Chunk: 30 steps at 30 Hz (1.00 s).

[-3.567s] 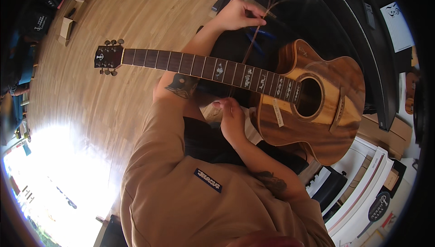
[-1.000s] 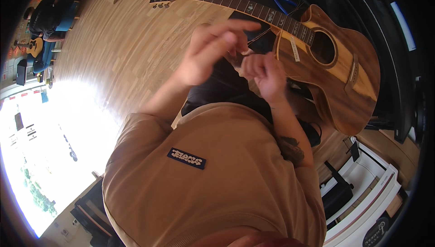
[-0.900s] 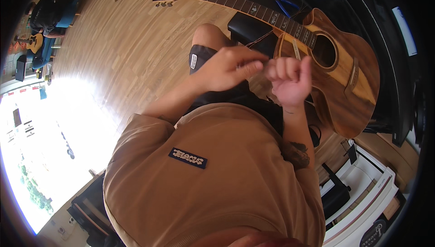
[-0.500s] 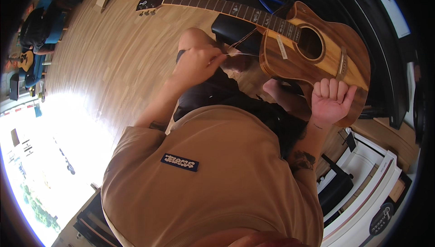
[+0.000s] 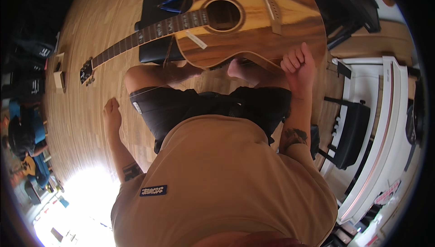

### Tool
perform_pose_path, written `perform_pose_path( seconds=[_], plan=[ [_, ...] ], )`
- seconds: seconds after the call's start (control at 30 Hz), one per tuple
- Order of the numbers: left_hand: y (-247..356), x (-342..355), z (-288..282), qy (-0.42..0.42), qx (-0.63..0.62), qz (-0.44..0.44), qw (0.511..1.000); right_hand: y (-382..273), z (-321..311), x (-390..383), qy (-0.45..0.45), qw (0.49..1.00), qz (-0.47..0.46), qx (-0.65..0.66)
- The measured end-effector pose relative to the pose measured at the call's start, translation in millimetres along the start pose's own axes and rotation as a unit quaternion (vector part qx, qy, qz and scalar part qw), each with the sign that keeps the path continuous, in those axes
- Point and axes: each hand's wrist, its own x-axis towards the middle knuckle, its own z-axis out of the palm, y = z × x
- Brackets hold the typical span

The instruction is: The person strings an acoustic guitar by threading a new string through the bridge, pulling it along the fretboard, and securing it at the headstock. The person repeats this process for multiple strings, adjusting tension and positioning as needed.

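Observation:
An acoustic guitar (image 5: 253, 38) with a brown and pale-striped top lies before me across a black padded seat (image 5: 152, 50), its neck pointing left. A small pale strip (image 5: 196, 40) sits on its top near the soundhole. My left hand (image 5: 112, 112) is closed, out to the left above the floor. From near it a thin guitar string (image 5: 154, 87) runs right toward the guitar's lower side; its ends are hard to see. My right hand (image 5: 299, 65) is a fist at the guitar's near right edge. Whatever its curled fingers hold is hidden.
A blue-handled tool (image 5: 171, 5) rests on the black seat beyond the neck. A small open box (image 5: 59, 72) stands on the wooden floor at left. To the right are a white piano-like cabinet (image 5: 384, 111) and a black bench (image 5: 351, 133). Another person (image 5: 22, 131) sits far left.
My left hand has swung out to the left, away from the guitar, drawing the string longer. My right hand stays a fist by the body. The view has shifted, so the guitar appears further left.

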Motion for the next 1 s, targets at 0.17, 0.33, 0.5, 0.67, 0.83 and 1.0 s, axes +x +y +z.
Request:
perform_pose_path(
  seconds=[0.17, 0.33, 0.5, 0.67, 0.83, 1.0],
  plan=[
    [-76, -10, 23, -0.087, 0.022, -0.052, 0.995, -7, 0, -1, 0.038, 0.999, -0.002, -0.026],
    [-84, -25, 39, -0.212, -0.017, -0.091, 0.973, -6, 8, 8, 0.041, 0.997, -0.027, -0.066],
    [-52, -40, 45, -0.325, -0.068, -0.077, 0.94, -10, 13, 17, 0.018, 0.998, -0.012, -0.067],
    [13, -28, -5, -0.23, 0.081, 0.174, 0.954, -11, 4, 15, -0.082, 0.996, 0.006, -0.018],
    [145, 43, -32, -0.04, -0.058, 0.248, 0.966, -19, 23, 2, -0.133, 0.991, -0.009, -0.011],
    [259, 134, -7, -0.039, -0.033, 0.308, 0.95, 2, 32, 19, -0.187, 0.981, 0.03, 0.037]
  ],
)
